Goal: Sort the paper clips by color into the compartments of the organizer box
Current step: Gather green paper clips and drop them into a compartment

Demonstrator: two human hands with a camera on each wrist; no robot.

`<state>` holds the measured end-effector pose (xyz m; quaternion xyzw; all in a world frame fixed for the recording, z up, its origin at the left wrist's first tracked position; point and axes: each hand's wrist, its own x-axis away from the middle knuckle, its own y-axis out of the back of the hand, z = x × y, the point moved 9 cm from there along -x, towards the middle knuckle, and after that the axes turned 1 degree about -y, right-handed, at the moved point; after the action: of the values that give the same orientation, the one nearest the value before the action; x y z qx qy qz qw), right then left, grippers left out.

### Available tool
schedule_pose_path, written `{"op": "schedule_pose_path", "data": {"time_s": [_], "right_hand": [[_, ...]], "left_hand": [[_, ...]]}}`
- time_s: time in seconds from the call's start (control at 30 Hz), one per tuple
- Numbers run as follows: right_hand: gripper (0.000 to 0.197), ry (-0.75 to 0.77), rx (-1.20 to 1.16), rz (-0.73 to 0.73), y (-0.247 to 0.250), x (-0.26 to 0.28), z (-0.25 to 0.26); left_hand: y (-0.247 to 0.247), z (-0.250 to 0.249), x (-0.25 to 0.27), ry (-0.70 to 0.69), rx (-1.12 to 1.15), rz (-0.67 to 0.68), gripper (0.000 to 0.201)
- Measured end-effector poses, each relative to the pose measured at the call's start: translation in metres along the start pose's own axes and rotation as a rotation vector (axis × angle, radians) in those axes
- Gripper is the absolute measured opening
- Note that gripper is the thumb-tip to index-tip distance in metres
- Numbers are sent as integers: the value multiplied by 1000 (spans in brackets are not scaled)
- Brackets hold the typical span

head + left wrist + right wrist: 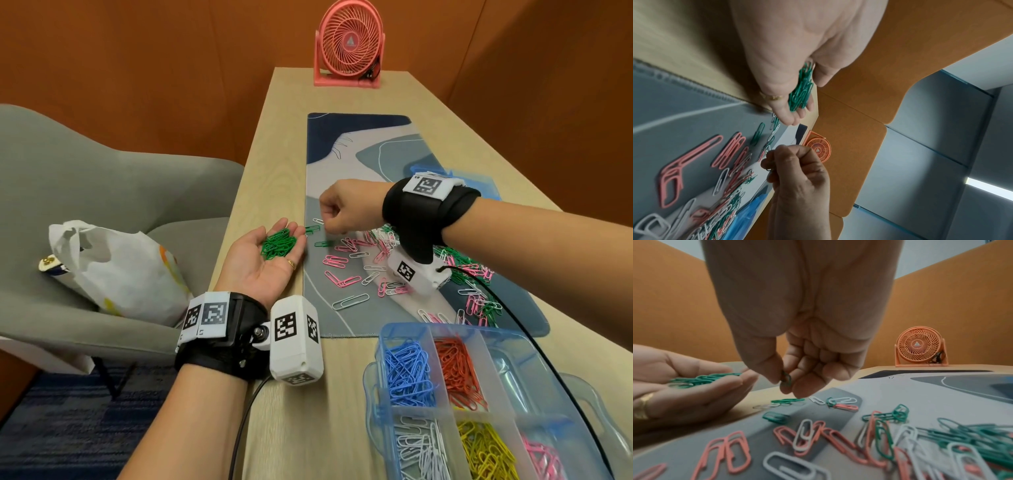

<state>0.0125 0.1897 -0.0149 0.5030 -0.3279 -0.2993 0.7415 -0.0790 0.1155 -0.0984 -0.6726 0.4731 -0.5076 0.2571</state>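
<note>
My left hand [270, 253] lies palm up at the mat's left edge, fingers relaxed, carrying a heap of green clips [278, 244] [800, 91] [702, 379]. Just right of it my right hand [337, 212] hovers over the mat with fingers curled, thumb and fingertips pinching one green clip [786, 378] [768, 169]. Loose pink, white and green clips [376, 263] [859, 434] are scattered over the mat [359, 154] below and right of that hand. The clear blue organizer box [387, 334] stands near me at the lower right, with blue, red, white, yellow and pink clips in separate compartments.
A pink desk fan [349, 44] [920, 348] stands at the table's far end. A grey chair [68, 178] with a white plastic bag [120, 270] is left of the table. A blue lid [476, 181] lies behind my right wrist. A black cable [513, 315] crosses the box.
</note>
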Motion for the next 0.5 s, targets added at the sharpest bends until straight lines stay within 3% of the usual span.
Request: {"op": "schedule_pose_path", "data": {"time_s": [0.1, 0.27, 0.5], "right_hand": [[4, -16, -44, -1, 0, -1, -3], [15, 30, -109, -40, 0, -4, 5], [17, 51, 94, 37, -15, -8, 11]], "left_hand": [[0, 0, -1, -1, -7, 2, 36], [1, -2, -2, -15, -6, -7, 35], [2, -3, -2, -19, -20, -15, 36]]}}
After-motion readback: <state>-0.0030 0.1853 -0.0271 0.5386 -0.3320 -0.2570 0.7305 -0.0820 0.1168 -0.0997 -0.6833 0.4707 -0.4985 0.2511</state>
